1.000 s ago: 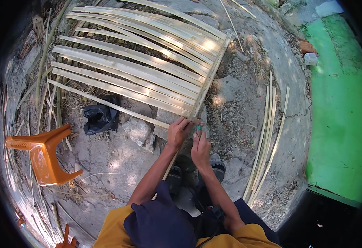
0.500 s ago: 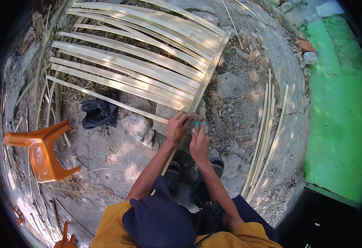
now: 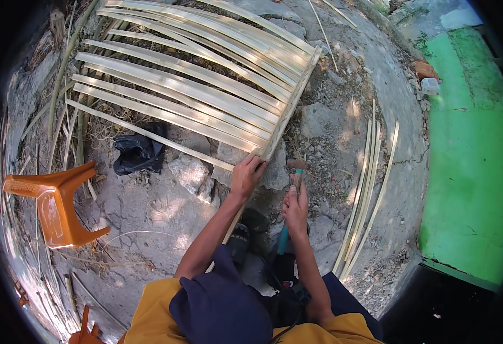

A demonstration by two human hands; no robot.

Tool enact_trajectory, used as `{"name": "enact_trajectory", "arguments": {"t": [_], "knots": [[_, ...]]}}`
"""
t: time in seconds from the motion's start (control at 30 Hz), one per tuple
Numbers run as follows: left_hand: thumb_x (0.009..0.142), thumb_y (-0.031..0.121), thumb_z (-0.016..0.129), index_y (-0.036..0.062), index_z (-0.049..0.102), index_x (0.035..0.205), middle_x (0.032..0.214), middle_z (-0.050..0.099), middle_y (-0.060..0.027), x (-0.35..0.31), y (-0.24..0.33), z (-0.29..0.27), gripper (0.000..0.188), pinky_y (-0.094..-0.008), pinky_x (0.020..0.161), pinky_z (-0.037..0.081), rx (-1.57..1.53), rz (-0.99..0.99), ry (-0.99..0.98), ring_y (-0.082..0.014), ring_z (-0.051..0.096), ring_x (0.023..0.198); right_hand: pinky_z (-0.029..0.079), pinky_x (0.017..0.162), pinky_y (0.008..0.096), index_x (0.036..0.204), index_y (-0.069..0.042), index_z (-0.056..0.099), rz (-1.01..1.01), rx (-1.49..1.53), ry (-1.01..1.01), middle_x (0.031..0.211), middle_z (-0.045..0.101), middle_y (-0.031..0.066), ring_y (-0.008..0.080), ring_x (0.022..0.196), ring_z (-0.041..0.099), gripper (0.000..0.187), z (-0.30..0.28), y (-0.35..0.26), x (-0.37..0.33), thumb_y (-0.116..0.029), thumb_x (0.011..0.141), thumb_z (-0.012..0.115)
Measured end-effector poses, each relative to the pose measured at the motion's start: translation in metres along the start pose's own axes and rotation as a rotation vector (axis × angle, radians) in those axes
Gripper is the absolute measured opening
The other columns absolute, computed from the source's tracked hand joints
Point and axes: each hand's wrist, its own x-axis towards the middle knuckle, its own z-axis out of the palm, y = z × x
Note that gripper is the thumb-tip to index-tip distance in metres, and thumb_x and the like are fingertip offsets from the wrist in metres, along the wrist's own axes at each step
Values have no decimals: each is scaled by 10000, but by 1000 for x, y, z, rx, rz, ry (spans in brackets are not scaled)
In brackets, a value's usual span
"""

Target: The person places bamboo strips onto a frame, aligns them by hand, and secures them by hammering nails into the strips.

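Observation:
My right hand (image 3: 295, 207) is closed around the teal handle of a hammer (image 3: 297, 164). The hammer's brownish head is up, a little to the right of the frame's corner and apart from it. My left hand (image 3: 247, 176) pinches the near end of a bamboo rail (image 3: 286, 116), where a slat meets it; any nail between the fingertips is too small to make out. Long pale bamboo slats (image 3: 177, 94) fan leftward from that rail in a row. The nearest slat (image 3: 148, 133) stands apart from the others, its right end close to my left hand.
An orange plastic chair (image 3: 56, 200) lies tipped over at the left, near a black plastic bag (image 3: 138, 152). Rocks (image 3: 189, 174) lie beneath the slats. Several loose bamboo strips (image 3: 366, 195) rest on the ground at the right, before a green surface (image 3: 469, 172).
My right hand has drawn the hammer to the right and back, away from the rail's corner; its head and handle now show plainly. The left hand has stayed on the rail.

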Motion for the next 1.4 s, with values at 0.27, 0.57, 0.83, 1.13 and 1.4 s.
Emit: {"name": "enact_trajectory", "arguments": {"t": [0.27,0.57,0.83,1.13,1.4], "knots": [[869,110,782,37,713,935,865,656,-133,2,4,-1,121,-426,664,542,-160,-95,-29,-345,682,753,485,607,437,1269,6,593,-449,-684,13,747,644,139,314,647,652,334,16,22,6,-245,1101,450],[852,76,794,11,712,897,844,657,-131,2,-3,1,113,-409,651,532,-185,-113,-45,-322,679,719,526,679,485,1251,47,548,-569,-785,46,889,701,234,419,789,713,299,24,32,10,-194,1099,455],[844,72,799,13,721,890,834,657,-139,5,0,0,108,-406,656,537,-160,-103,-23,-333,677,727,505,653,532,1159,57,523,-702,-790,80,896,661,321,521,812,668,251,26,38,10,-179,1095,465],[839,62,795,13,717,903,850,674,-139,5,1,4,112,-408,664,541,-174,-89,-24,-350,682,751,480,631,555,1102,72,541,-618,-864,104,797,640,327,559,790,631,268,26,40,14,-186,1087,473],[845,76,795,23,722,908,864,682,-133,6,5,1,111,-418,669,550,-88,-87,-51,-353,693,772,468,624,564,1100,71,545,-579,-771,112,810,653,320,547,787,644,260,31,24,10,-178,1086,472]]}}
